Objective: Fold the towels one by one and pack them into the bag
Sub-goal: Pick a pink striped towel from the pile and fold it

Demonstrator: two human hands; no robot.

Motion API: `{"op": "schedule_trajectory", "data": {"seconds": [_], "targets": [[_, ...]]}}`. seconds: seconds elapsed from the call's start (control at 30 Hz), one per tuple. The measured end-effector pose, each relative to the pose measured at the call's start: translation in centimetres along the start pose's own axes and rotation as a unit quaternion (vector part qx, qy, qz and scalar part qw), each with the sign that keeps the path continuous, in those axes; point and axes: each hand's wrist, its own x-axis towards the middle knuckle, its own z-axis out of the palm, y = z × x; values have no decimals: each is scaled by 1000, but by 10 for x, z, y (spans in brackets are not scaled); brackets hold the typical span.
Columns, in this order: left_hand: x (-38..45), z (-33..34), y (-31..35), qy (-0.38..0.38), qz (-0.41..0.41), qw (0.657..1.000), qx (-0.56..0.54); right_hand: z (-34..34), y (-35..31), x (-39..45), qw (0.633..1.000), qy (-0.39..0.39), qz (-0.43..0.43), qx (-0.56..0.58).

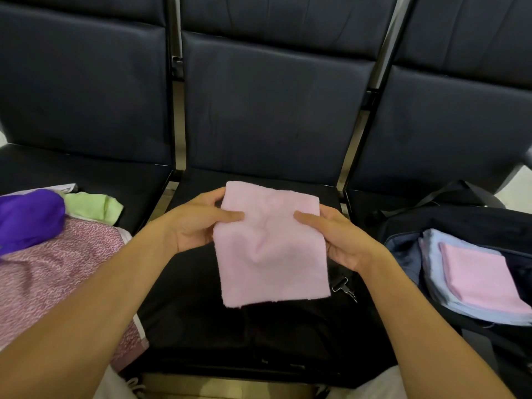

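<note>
Both hands pinch a pink towel (270, 249) above the middle seat (201, 326): the left hand (198, 223) takes its left edge, the right hand (339, 237) its right, thumbs on top, probably keeping the fold flat. The open bag (403, 226), at the right, holds folded towels (483, 280). Unfolded cloths (57, 254) wait at the left.

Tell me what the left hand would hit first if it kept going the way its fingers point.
The left hand points rightward across the pink towel it already pinches; beyond that, the right hand gripping the opposite edge comes first, though depth is hard to judge.
</note>
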Motion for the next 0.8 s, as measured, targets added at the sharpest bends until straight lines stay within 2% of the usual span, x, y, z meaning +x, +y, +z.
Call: {"op": "schedule_trajectory", "data": {"seconds": [0.1, 0.2, 0.3, 0.43, 0.57, 0.7, 0.8], "targets": [[1, -1, 2, 40, 75, 996, 0, -5, -3, -3, 998, -1, -68, -10], [-2, -2, 3, 19, 177, 982, 55, -6, -4, -3, 989, 18, -138, -39], [-1, -3, -1, -1, 235, 968, 91, -5, -2, -2, 979, 32, -187, -78], [2, -2, -2, 37, 252, 960, 119, -10, 2, 6, 983, 70, -168, -22], [4, -3, -2, 65, 269, 956, 96, -9, 3, 8, 975, 89, -200, -34], [2, -4, -1, 65, 286, 942, 165, -7, 2, 6, 976, 109, -168, -84], [2, -6, 0, 105, 312, 915, 232, -4, 3, 6, 971, 126, -170, -112]]}}
